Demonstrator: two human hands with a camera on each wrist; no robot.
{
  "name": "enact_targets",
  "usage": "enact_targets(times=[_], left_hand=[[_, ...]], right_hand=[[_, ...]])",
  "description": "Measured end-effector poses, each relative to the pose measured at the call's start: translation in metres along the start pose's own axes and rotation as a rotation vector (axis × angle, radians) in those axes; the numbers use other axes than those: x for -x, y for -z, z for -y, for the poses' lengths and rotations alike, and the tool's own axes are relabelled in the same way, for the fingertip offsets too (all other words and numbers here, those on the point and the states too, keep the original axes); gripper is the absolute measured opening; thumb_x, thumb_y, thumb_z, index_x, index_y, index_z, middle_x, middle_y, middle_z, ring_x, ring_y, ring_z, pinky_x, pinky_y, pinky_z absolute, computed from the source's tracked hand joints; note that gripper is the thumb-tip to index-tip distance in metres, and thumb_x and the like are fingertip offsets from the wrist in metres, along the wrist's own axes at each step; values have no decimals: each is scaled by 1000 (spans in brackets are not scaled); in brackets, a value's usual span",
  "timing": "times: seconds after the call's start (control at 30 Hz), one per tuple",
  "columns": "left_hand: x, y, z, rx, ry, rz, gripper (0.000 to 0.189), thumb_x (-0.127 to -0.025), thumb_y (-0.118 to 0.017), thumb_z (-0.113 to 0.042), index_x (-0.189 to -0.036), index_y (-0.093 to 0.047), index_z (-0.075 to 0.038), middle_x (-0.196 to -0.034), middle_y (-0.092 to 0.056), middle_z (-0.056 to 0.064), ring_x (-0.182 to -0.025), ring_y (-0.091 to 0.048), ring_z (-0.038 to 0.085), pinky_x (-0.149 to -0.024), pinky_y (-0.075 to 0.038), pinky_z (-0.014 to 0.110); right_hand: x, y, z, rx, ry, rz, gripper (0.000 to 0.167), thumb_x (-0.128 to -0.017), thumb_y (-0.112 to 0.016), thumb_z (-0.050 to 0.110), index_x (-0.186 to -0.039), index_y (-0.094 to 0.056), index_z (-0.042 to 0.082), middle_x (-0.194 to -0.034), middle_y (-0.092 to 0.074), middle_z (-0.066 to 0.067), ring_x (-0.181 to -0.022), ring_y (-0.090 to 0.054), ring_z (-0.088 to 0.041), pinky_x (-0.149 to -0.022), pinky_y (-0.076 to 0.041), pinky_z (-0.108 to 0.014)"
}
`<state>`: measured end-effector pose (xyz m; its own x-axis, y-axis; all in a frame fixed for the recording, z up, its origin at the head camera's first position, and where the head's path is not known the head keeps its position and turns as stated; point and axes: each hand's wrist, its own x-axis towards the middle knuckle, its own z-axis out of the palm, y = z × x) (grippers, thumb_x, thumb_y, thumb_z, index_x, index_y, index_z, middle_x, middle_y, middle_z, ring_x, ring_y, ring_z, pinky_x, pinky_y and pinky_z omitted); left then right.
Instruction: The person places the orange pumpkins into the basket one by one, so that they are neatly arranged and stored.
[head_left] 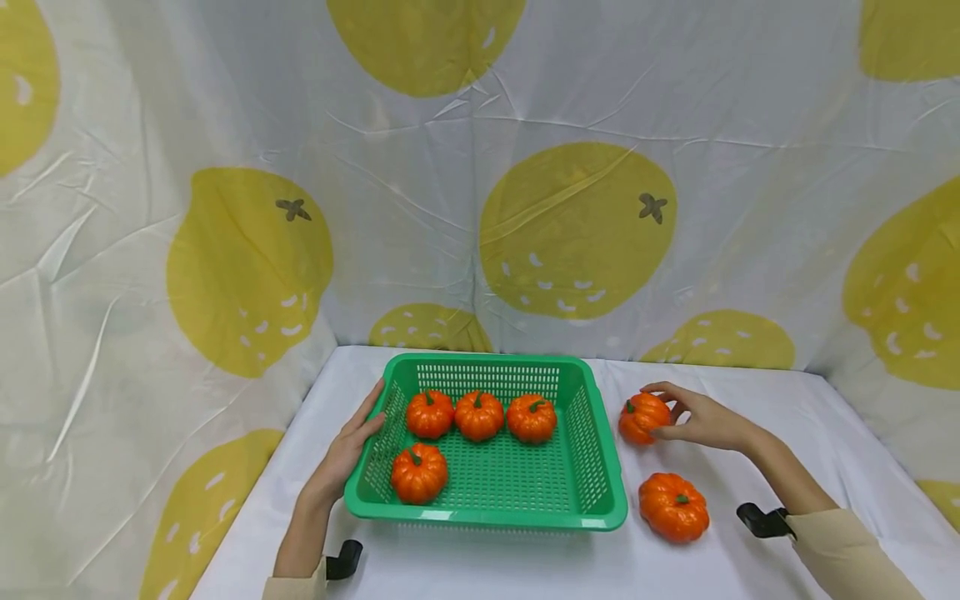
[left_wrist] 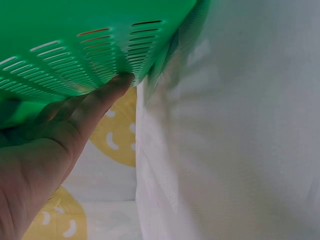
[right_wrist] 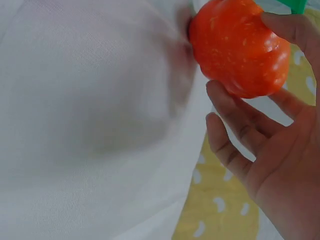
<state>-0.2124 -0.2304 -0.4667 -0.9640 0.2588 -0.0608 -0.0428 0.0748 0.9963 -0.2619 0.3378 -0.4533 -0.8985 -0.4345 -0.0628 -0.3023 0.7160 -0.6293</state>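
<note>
My left hand (head_left: 344,452) lies along the left side of the green plastic basket (head_left: 480,518), its fingers extended against the outer wall. Up close in the left wrist view, a straight finger of the left hand (left_wrist: 60,130) touches the slotted wall. To the right of the basket, my right hand (head_left: 705,421) pinches a small orange pumpkin (head_left: 642,419) between thumb and fingers. The right wrist view shows this pumpkin (right_wrist: 240,50) close to the white cloth, with the thumb on one side and fingers on the other.
Inside the basket are several orange pumpkins, one (head_left: 419,473) at the front left and the others, such as this pumpkin (head_left: 479,416), in a row behind. Another pumpkin (head_left: 673,507) sits on the white cloth (head_left: 465,575) right of the basket. A lemon-print curtain (head_left: 405,200) encloses the back and sides.
</note>
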Motion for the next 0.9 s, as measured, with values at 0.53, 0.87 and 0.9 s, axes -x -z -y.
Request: enact_targets(times=[0.53, 0.87, 0.9], left_hand=[[-1, 1, 3, -8, -5, -6, 61, -113, -38, -32, -168, -12, -32, -177, 2, 1, -162, 3, 33, -127, -9, 61], [-2, 1, 4, 1, -6, -2, 61, -113, -38, -32, -168, -12, -34, -177, 2, -1, -162, 3, 33, -127, -10, 60], [-2, 1, 4, 3, -6, 0, 61, -113, -37, -32, -168, -12, -33, -177, 3, 0, -162, 3, 33, -127, -10, 60]], right_hand=[[6, -5, -4, 75, -13, -81, 60, -86, -84, 35, -132, -59, 6, -123, -68, -13, -107, -63, -28, -83, -56, -40], [19, -7, -19, 24, 29, -123, 68, -91, -79, 28, -147, -50, 2, -137, -63, -21, -116, -62, -20, -90, -58, -32], [20, -8, -19, 22, 32, -126, 65, -92, -78, 28, -146, -52, 3, -137, -63, -20, -115, -61, -13, -89, -57, -30]])
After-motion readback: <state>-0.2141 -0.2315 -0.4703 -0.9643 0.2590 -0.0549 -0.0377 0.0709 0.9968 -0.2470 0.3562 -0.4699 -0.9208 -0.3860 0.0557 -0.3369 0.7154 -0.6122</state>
